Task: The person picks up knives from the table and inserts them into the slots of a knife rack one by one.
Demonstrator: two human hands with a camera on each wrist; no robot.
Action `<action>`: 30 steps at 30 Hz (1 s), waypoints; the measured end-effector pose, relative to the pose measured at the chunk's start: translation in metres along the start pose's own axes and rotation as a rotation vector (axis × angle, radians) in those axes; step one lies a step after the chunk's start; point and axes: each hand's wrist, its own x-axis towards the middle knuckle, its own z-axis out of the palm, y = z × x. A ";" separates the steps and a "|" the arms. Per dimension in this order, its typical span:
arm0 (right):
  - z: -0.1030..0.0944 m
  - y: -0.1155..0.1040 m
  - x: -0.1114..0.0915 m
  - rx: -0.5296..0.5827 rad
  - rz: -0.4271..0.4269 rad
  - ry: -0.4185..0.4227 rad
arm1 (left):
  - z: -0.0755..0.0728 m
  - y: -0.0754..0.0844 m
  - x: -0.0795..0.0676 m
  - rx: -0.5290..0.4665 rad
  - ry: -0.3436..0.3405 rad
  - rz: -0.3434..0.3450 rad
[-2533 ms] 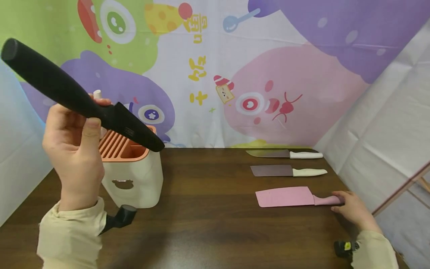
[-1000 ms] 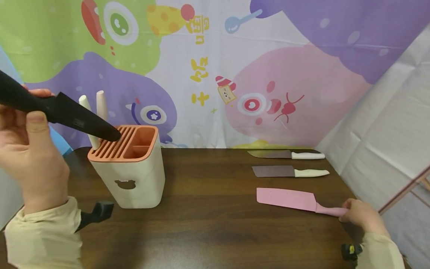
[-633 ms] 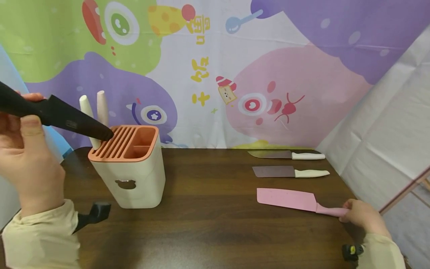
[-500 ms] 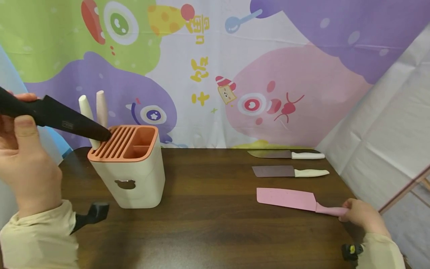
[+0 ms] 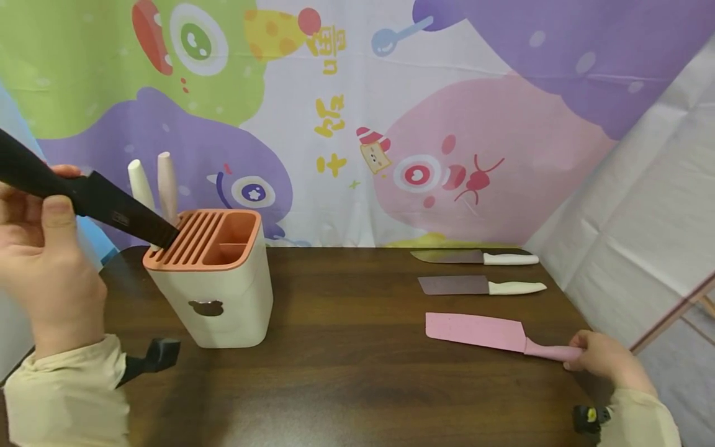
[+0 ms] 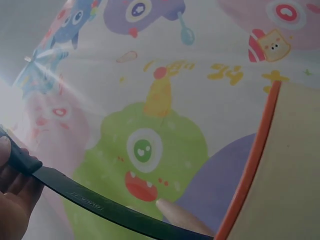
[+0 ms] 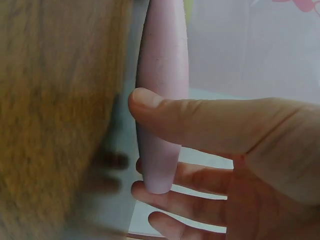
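Note:
My left hand grips a black knife by its handle, at the left of the head view. The blade slants down to the right, its tip right at the slots of the orange top of a cream knife holder. The left wrist view shows the black blade running to the holder's orange rim. At the right, my right hand pinches the handle end of a pink cleaver over the table. Thumb and fingers close on that pink handle in the right wrist view.
Two light handles, one cream and one pinkish, stand in the holder's left slots. Beyond the cleaver lie a white-handled knife and a cream-handled one on the brown table. A cartoon cloth hangs behind.
My left hand has brought the black knife left and down, its tip now at the holder's slots. The cleaver's handle has swung slightly toward me and right with my right hand.

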 end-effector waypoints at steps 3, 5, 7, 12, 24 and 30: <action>0.000 0.001 0.000 0.005 -0.009 0.015 | -0.001 -0.004 0.002 -0.012 -0.011 0.011; -0.001 0.002 -0.001 0.011 -0.019 0.026 | -0.001 -0.006 0.002 0.002 -0.019 0.021; -0.002 0.002 -0.002 0.020 -0.031 0.035 | -0.002 -0.008 0.002 0.019 -0.033 0.022; -0.008 0.002 -0.006 0.049 -0.069 0.059 | -0.006 -0.014 0.002 0.045 -0.061 0.022; -0.012 0.006 -0.015 0.162 -0.127 0.079 | -0.022 -0.032 0.002 0.017 -0.036 -0.056; -0.014 0.010 -0.021 0.276 -0.138 0.097 | -0.032 -0.038 -0.004 0.040 -0.037 -0.092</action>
